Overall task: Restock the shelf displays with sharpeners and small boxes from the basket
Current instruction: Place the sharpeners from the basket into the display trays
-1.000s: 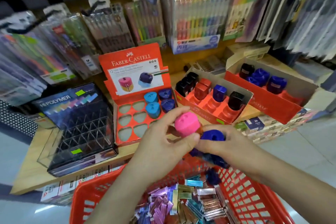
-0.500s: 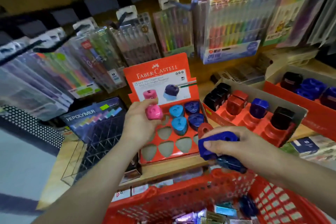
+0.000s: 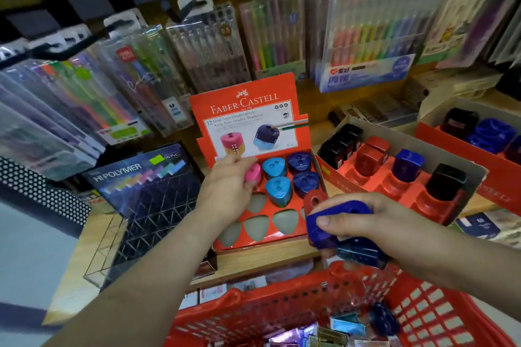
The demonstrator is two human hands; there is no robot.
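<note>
My left hand (image 3: 227, 189) holds a pink sharpener (image 3: 253, 175) at the back-left slot of the red Faber-Castell display tray (image 3: 262, 235). Two light blue sharpeners (image 3: 275, 167) and two dark blue sharpeners (image 3: 301, 162) stand in the tray's back rows; the front slots are open holes. My right hand (image 3: 375, 220) grips several sharpeners, a dark blue one (image 3: 335, 220) on top, a red one (image 3: 314, 200) behind it and another blue one below. It hovers over the red basket (image 3: 284, 310), which holds small shiny boxes (image 3: 338, 332).
A second tray (image 3: 400, 177) with black, red and blue sharpeners sits to the right, a third (image 3: 479, 132) beyond it. A clear Hi-Polymer display case (image 3: 149, 197) stands left. Packs of pens (image 3: 270, 36) hang behind the wooden shelf (image 3: 270, 256).
My left hand carried the pink sharpener from above the basket forward to the tray's back-left slot. My right hand stayed over the basket with its sharpeners. The camera moved closer to the shelf.
</note>
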